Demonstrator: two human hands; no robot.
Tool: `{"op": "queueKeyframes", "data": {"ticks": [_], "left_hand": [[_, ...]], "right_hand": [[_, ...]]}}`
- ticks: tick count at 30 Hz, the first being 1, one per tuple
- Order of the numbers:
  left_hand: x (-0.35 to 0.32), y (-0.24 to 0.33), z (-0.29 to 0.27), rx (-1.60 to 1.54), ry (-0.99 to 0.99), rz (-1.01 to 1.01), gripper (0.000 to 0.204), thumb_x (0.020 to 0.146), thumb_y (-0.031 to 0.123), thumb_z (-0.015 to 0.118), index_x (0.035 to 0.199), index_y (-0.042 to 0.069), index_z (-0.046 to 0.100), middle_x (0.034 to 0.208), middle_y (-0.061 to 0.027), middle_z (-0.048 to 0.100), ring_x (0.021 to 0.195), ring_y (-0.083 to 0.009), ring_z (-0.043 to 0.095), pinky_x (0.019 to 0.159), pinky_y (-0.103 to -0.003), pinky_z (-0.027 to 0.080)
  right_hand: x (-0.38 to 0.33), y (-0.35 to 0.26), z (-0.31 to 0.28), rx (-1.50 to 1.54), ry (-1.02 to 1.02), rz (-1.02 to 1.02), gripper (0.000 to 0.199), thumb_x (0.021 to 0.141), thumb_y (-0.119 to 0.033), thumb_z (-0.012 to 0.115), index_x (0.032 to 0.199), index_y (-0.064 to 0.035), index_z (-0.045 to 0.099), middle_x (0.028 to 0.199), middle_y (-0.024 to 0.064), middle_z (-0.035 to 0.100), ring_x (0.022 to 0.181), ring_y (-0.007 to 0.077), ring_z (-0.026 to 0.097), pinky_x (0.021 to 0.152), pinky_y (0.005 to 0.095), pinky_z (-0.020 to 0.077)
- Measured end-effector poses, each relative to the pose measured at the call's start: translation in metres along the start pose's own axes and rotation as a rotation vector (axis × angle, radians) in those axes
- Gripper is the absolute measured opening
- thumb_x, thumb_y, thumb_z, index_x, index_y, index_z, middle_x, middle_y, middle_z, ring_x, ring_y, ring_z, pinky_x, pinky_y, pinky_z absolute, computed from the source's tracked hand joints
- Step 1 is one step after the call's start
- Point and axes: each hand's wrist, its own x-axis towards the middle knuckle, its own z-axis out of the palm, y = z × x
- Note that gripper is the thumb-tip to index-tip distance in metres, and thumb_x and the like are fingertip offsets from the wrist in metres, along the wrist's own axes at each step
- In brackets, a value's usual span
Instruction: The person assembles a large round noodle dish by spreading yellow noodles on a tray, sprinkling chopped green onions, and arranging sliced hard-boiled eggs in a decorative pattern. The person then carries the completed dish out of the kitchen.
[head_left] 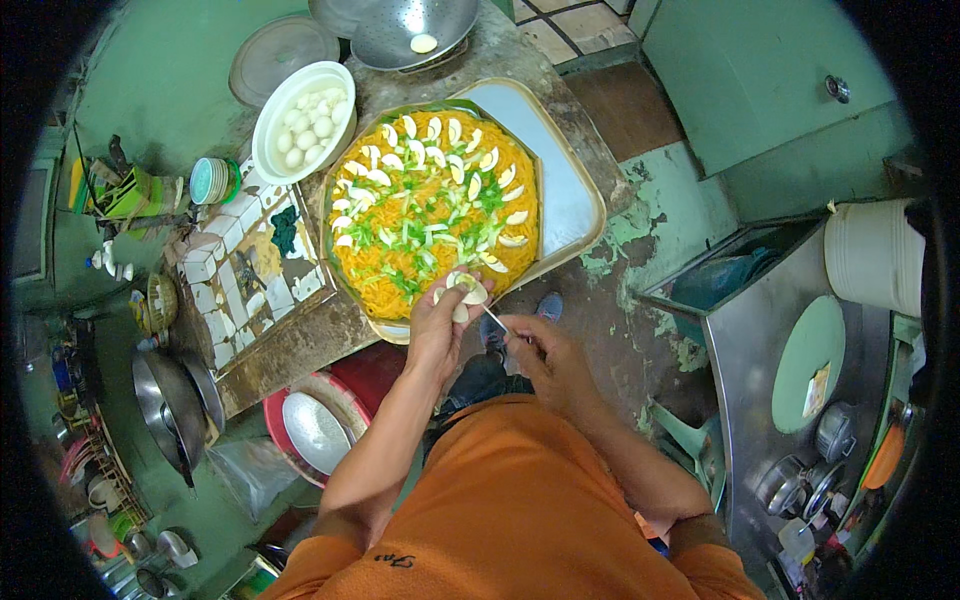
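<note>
at the near edge of the orange noodles, the left hand has its grip curled closed on a cut boiled egg, while the right hand, off the noodles' near right side, pinches a thin knife in a closed grip, its blade at the egg.

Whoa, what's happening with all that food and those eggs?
A person is holding a cut egg in the fingers of the left hand, with a knife in the right hand, its blade close to the egg. Just beyond sits a big tray of orange noodles topped with chopped greens. Egg wedges lie mostly along its far part and both sides. Whole peeled eggs wait in a white bowl beside it.
</note>
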Motion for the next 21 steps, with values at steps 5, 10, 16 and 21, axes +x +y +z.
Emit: {"op": "queueKeyframes", "data": {"ticks": [5,10,16,21], "left_hand": [[-0.012,0.002,-0.015,-0.007,-0.021,-0.083,0.030,0.096,0.004,0.050,0.124,-0.005,0.053,0.117,-0.0177,0.063,0.108,-0.0275,0.065,0.091,-0.037,0.057],[-0.007,0.005,-0.025,-0.009,-0.002,-0.054,0.031,0.097,0.004,0.052,0.125,-0.006,0.052,0.114,-0.0157,0.062,0.099,-0.0250,0.067,0.087,-0.035,0.059],[-0.001,0.012,-0.028,0.109,0.031,-0.050,0.030,0.097,0.004,0.051,0.126,-0.005,0.052,0.116,-0.0142,0.062,0.100,-0.0237,0.066,0.086,-0.033,0.060],[-0.006,0.012,-0.042,0.085,-0.054,-0.035,0.035,0.098,0.007,0.051,0.130,-0.005,0.048,0.119,-0.0166,0.063,0.109,-0.0283,0.065,0.089,-0.035,0.058]], "right_hand": [[0.000,0.032,0.015,-0.184,0.086,-0.201,0.026,0.098,-0.013,0.055,0.122,-0.0056,0.062,0.093,0.0078,0.066,0.073,0.0136,0.057,0.067,0.0286,0.0482],[0.012,0.036,0.024,-0.207,0.122,-0.207,0.027,0.098,-0.013,0.053,0.122,-0.0028,0.060,0.101,0.0167,0.067,0.087,0.0269,0.064,0.077,0.0372,0.0507],[0.016,0.012,0.034,0.268,0.007,0.293,0.028,0.099,-0.015,0.052,0.124,-0.0036,0.057,0.100,0.0119,0.068,0.075,0.0156,0.065,0.062,0.0318,0.0507],[-0.013,0.016,0.053,0.103,0.038,0.032,0.028,0.098,-0.016,0.054,0.124,-0.0054,0.058,0.099,0.0079,0.067,0.071,0.0146,0.062,0.061,0.0280,0.0490]]}}
